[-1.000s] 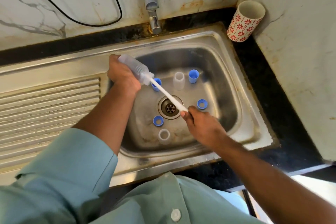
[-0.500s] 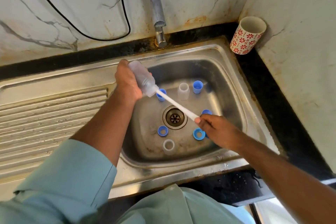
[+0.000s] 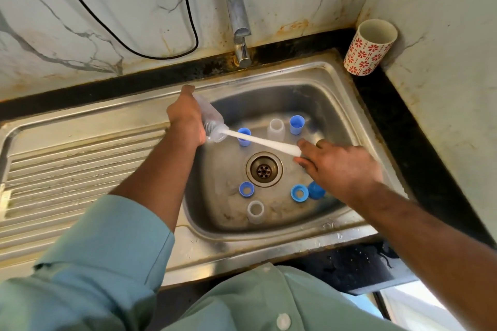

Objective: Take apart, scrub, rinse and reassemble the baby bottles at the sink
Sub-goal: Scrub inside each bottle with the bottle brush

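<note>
My left hand [image 3: 185,118] grips a clear baby bottle [image 3: 211,122] tilted over the left side of the sink basin [image 3: 333,115], its mouth toward the drain. A white bottle brush [image 3: 263,142] is pushed into that mouth, and my right hand [image 3: 338,166] holds the handle's far end over the basin's right half. Loose parts lie on the basin floor: several blue caps and rings [image 3: 246,189], and two clear bottles, one at the back [image 3: 276,130] and one at the front [image 3: 256,211].
The drain [image 3: 264,169] sits in the basin's middle. A steel tap [image 3: 238,19] rises behind the sink, with no water running. The ribbed drainboard [image 3: 67,158] lies left. A red-flowered cup [image 3: 369,47] stands in the back right corner. A black cable [image 3: 150,32] hangs on the wall.
My right hand has drawn back to the right and up, pulling more of the brush handle out of the bottle. The camera has tilted so the whole scene sits lower.
</note>
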Demonstrator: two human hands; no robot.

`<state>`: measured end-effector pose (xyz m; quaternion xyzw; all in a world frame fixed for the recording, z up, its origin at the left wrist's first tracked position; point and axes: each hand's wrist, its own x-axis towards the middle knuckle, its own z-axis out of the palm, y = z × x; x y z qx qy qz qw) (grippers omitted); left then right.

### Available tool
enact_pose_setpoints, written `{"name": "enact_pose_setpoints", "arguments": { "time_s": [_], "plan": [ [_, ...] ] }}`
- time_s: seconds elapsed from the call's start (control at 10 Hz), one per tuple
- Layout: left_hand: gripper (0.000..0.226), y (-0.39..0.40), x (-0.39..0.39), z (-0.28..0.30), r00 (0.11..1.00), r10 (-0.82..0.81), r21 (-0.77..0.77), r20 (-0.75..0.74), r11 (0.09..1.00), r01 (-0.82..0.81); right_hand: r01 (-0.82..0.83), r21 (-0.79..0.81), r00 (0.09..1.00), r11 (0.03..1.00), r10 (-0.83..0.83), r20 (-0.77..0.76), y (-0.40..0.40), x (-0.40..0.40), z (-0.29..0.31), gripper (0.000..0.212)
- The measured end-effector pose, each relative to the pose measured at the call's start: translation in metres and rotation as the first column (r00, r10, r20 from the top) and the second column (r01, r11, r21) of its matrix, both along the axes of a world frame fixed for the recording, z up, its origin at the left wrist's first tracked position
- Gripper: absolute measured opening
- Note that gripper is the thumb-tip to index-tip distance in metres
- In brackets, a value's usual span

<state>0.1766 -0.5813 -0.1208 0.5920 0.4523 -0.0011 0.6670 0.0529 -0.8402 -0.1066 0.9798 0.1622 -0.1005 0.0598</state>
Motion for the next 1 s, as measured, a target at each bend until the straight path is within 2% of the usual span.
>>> {"name": "enact_pose_setpoints", "arguments": {
  "time_s": [0.1,0.2,0.3,0.4,0.5,0.6,0.7,0.8,0.9,1.0],
  "plan": [
    [0.049,0.002,0.001,0.007,0.997,0.045,0.027,0.06,0.999,-0.047,-0.014,0.024,1.0,1.0,0.015,-0.011,0.0,0.0,0.003,0.045],
    [0.045,0.001,0.002,0.007,0.987,0.07,0.026,0.143,0.997,-0.075,0.219,0.315,0.94,0.924,-0.112,-0.323,-0.005,0.014,0.004,0.041],
    [0.022,-0.004,-0.001,0.01,0.972,0.034,0.068,0.234,0.996,-0.051,0.817,0.361,0.394,0.449,0.022,-0.919,-0.009,0.019,0.013,0.049],
    [0.024,0.002,0.008,0.012,0.952,0.032,-0.015,0.303,0.999,-0.029,0.823,0.425,0.445,0.376,0.037,-0.895,-0.006,0.012,0.009,0.047],
    [0.071,0.008,0.014,0.008,0.962,0.031,-0.311,0.27,0.949,0.056,0.503,0.597,0.836,0.625,-0.176,-0.52,0.01,0.009,0.0,0.039],
    [0.076,0.0,0.01,0.002,0.976,0.039,-0.45,0.214,0.891,0.063,0.186,0.414,0.979,0.891,-0.13,-0.159,0.02,0.008,0.0,0.043],
    [0.073,0.004,0.009,-0.003,0.98,0.056,-0.401,0.19,0.916,0.025,0.109,0.306,0.993,0.946,-0.087,-0.085,0.018,0.008,-0.002,0.038],
    [0.102,0.025,0.018,-0.012,0.955,0.232,-0.421,0.186,0.897,-0.136,0.454,0.613,0.866,0.646,-0.159,-0.474,0.011,0.008,-0.003,0.036],
    [0.089,0.023,0.015,0.005,0.917,0.298,-0.429,0.264,0.888,-0.165,0.505,0.602,0.828,0.618,-0.151,-0.539,0.012,0.006,0.006,0.034],
    [0.072,0.024,0.02,0.006,0.896,0.363,-0.412,0.258,0.88,-0.237,0.087,0.27,0.996,0.959,-0.091,0.0,0.005,0.008,0.004,0.047]
  ]
}}
